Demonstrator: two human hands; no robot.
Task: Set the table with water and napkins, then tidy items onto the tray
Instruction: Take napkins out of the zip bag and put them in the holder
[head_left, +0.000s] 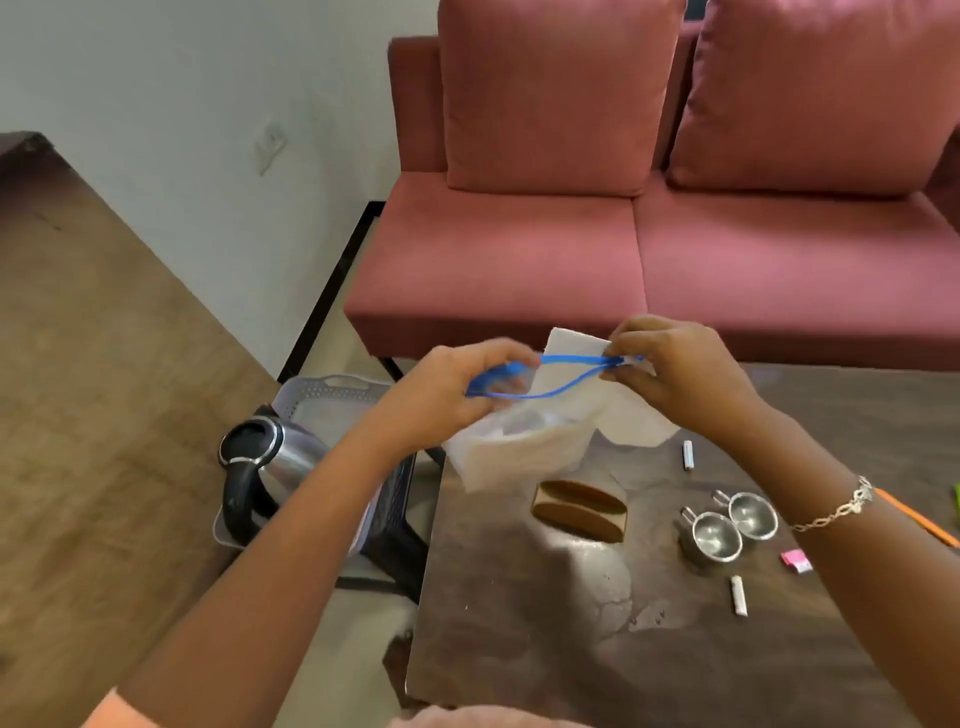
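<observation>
Hands work a clear zip bag (519, 447) in the air over the 12 o'clock edge of the dark table (571, 649). Left hand (457, 384) has its fingers curled and clamped round the 9 o'clock end of the bag's blue zip rim (571, 359). Right hand (675, 369) pinches the 3 o'clock end, thumb and fingertips pressed together on it. Between the two hands the rim is pulled apart and the mouth gapes. White napkins (571, 343) sit inside, with one corner sticking out of the mouth toward 12 o'clock; more white paper shows through the plastic lower down. Bracelet (836, 509) is on the right wrist. Wooden napkin holder (579, 509) stands on the table just at 6 o'clock of the bag, apart from it. Two steel cups (732, 527) sit touching each other at 3 o'clock of the holder. Two small white sticks lie on the table, one (688, 454) at 12 o'clock of the cups and one (738, 596) at 6 o'clock. Pink scrap (796, 561) and orange pencil (914, 519) lie near the 3 o'clock edge. Off the table at 9 o'clock, a steel kettle (265, 457) stands on a grey tray (332, 395), which rests on a black stool (400, 519). Pink sofa (623, 260) fills 12 o'clock.
</observation>
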